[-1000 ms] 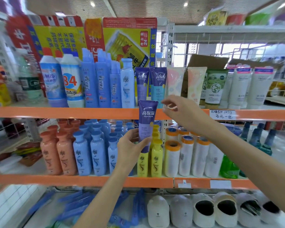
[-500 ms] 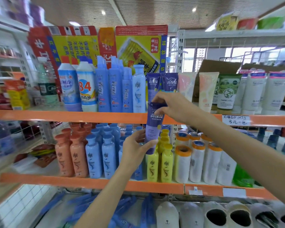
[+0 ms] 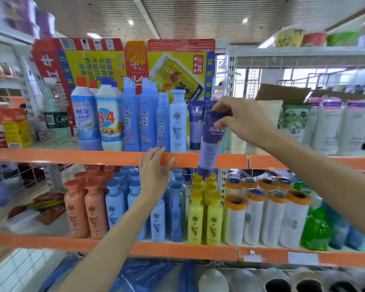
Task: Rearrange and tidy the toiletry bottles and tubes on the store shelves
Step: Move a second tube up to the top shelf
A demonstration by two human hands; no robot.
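Blur makes most of the small words on the labels too hard for us to read. From the head view we see the right hand pinching the top of a purple tube. Its fingers are curled round the flat end. The tube hangs cap down, in front of the orange edge of the upper shelf. It hides part of one more purple tube behind it. A third purple tube stands on the upper shelf just to the left.

The left hand is flat and holds nothing. Its straight fingertips rest on the orange edge, and it covers some blue bottles on the lower shelf.

On the lower shelf we count two orange bottles and two yellow bottles in front. More stand behind, half hidden, so we cannot count them all. Four white rolls stand in the front row on the right.
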